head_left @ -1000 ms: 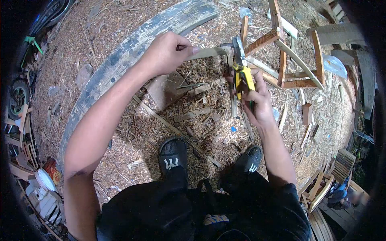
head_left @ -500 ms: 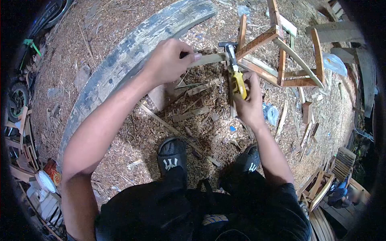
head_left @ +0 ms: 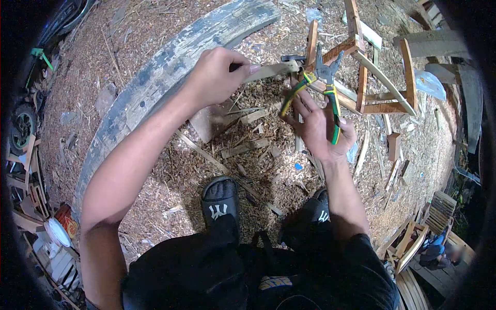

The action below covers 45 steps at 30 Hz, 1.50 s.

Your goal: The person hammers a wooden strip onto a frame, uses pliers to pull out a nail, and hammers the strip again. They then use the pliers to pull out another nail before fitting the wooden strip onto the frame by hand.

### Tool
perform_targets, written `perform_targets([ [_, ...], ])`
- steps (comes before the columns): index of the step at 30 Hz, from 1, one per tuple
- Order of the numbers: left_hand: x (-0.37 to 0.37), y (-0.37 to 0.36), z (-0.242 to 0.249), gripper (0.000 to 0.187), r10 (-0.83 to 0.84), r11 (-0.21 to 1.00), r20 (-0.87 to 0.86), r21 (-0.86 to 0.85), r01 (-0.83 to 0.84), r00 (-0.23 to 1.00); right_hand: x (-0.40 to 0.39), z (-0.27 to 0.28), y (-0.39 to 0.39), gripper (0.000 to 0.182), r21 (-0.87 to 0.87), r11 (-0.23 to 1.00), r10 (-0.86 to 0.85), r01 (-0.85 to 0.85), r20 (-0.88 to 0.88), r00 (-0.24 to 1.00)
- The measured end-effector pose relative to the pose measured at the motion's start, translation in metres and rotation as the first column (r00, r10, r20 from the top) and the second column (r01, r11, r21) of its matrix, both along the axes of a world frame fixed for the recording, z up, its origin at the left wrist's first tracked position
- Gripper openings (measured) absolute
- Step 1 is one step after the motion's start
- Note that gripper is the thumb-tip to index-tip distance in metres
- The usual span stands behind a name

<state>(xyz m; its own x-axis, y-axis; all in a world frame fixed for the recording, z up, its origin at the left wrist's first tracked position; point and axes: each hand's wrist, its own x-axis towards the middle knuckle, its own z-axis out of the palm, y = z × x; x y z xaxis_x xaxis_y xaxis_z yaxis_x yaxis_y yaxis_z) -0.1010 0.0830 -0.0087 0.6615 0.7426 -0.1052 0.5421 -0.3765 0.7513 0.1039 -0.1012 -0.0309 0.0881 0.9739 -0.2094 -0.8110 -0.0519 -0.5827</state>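
My left hand [head_left: 219,77] pinches one end of a thin wooden strip [head_left: 271,72], which reaches right toward the pliers. My right hand [head_left: 320,126], palm turned up, holds pliers [head_left: 326,72] with green and yellow handles. Their handles are spread and the grey jaws point up, parted. Just behind the strip's far end shows a hammer head [head_left: 293,58]; its handle runs down, partly hidden by my right hand. Close beyond the pliers stands a reddish-brown wooden frame [head_left: 362,77], and the jaws overlap one of its bars in this view.
A long weathered plank [head_left: 170,64] curves across the left side. Wood chips and offcuts cover the ground around my sandals [head_left: 219,199]. Clear plastic [head_left: 430,84] lies right of the frame. A person [head_left: 436,253] sits at lower right near wooden chair parts [head_left: 413,243].
My right hand has turned palm up, and the tool in it now shows as pliers with handles and jaws spread. My left hand and the strip have hardly moved.
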Motion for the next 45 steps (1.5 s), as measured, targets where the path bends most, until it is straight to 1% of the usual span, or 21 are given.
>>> perform_targets([
  [2,0.0,-0.001,0.001,0.029,0.001,1.0,0.028,-0.01,-0.001,1.0,0.001,0.0,0.0,0.099,0.025,1.0,0.003,-0.002,-0.017,1.0],
  [3,0.0,-0.001,0.002,0.029,0.004,1.0,0.053,-0.018,-0.003,0.999,-0.001,0.003,0.001,0.074,0.077,0.997,0.023,-0.016,-0.094,0.995],
  [4,0.0,0.0,0.002,0.029,0.003,1.0,0.052,-0.017,-0.002,0.999,0.003,-0.001,0.0,0.074,0.078,0.997,0.022,-0.015,-0.094,0.995],
  [6,0.0,0.0,0.004,0.03,-0.008,1.0,0.067,-0.02,0.009,0.998,0.008,-0.009,0.002,0.038,0.15,0.985,0.096,-0.081,-0.09,0.991],
  [7,-0.001,0.001,0.006,0.03,-0.008,1.0,0.065,-0.019,0.009,0.998,0.004,-0.004,0.002,0.021,0.093,0.996,-0.009,-0.003,0.137,0.991],
  [8,0.0,0.0,0.008,0.03,-0.012,1.0,0.006,-0.02,0.012,1.0,0.001,-0.005,0.003,0.021,0.091,0.996,-0.01,-0.003,0.136,0.991],
  [9,0.001,-0.001,0.01,0.031,-0.017,1.0,-0.051,-0.021,0.016,0.999,0.0,-0.006,0.004,0.02,0.011,1.0,0.003,-0.006,0.261,0.965],
  [10,0.001,-0.003,0.01,0.031,-0.021,1.0,-0.048,-0.024,0.019,0.999,-0.001,-0.006,0.004,0.02,-0.068,0.998,0.023,0.003,0.381,0.924],
  [12,0.0,-0.002,0.009,0.028,0.041,0.988,-0.04,-0.146,-0.046,0.998,-0.006,-0.003,0.003,0.018,-0.09,0.994,-0.024,0.07,0.431,0.902],
  [13,-0.001,-0.001,0.007,0.028,0.046,0.988,-0.043,-0.143,-0.052,0.998,-0.011,-0.001,0.004,0.017,-0.11,0.985,-0.063,0.13,0.474,0.878],
  [14,-0.002,0.001,0.004,0.027,0.022,0.999,-0.037,-0.047,-0.024,0.999,-0.015,0.001,0.004,0.015,-0.132,0.973,-0.096,0.19,0.516,0.851],
  [15,-0.002,-0.001,0.004,0.026,-0.007,0.999,-0.033,0.046,0.008,0.999,-0.017,0.006,0.005,0.02,-0.131,0.974,-0.105,0.187,0.467,0.878],
  [16,-0.002,-0.002,0.005,0.026,-0.009,0.999,-0.033,0.044,0.01,0.999,-0.016,0.007,0.004,0.02,-0.132,0.973,-0.106,0.188,0.467,0.878],
  [18,-0.001,-0.004,0.008,0.025,0.019,0.999,-0.057,-0.028,-0.02,0.998,-0.01,0.009,0.003,0.037,-0.185,0.981,0.053,0.053,0.523,0.851],
  [19,-0.001,-0.004,0.007,0.025,0.018,0.999,-0.057,-0.028,-0.02,0.998,0.001,0.006,0.002,0.045,-0.257,0.961,0.215,-0.1,0.472,0.855],
  [23,-0.002,-0.004,0.006,0.024,-0.022,0.999,0.025,0.047,0.021,0.999,-0.012,0.008,0.008,0.039,-0.276,0.961,0.164,-0.018,0.517,0.84],
  [25,-0.003,-0.005,0.009,0.023,-0.025,0.999,0.02,0.04,0.025,0.999,-0.017,0.013,0.01,0.039,-0.174,0.985,0.05,0.002,0.294,0.954],
  [29,-0.005,-0.005,0.014,0.024,-0.067,0.996,0.079,0.071,0.061,0.995,-0.011,0.015,0.006,0.041,-0.169,0.981,0.132,-0.09,0.257,0.957],
  [34,-0.006,-0.006,0.009,0.021,-0.109,0.991,0.186,0.102,0.091,0.976,-0.019,0.021,0.004,0.05,-0.12,0.982,0.156,-0.147,0.072,0.985],
  [41,-0.007,-0.006,0.014,0.019,-0.128,0.989,0.202,0.1,0.11,0.971,-0.029,0.027,0.011,0.058,-0.057,0.988,0.141,-0.14,0.018,0.99],
  [45,-0.009,-0.006,0.01,0.021,-0.122,0.988,0.2,0.12,0.099,0.972,-0.025,0.026,0.006,0.056,-0.08,0.986,0.156,-0.15,0.086,0.984],
])
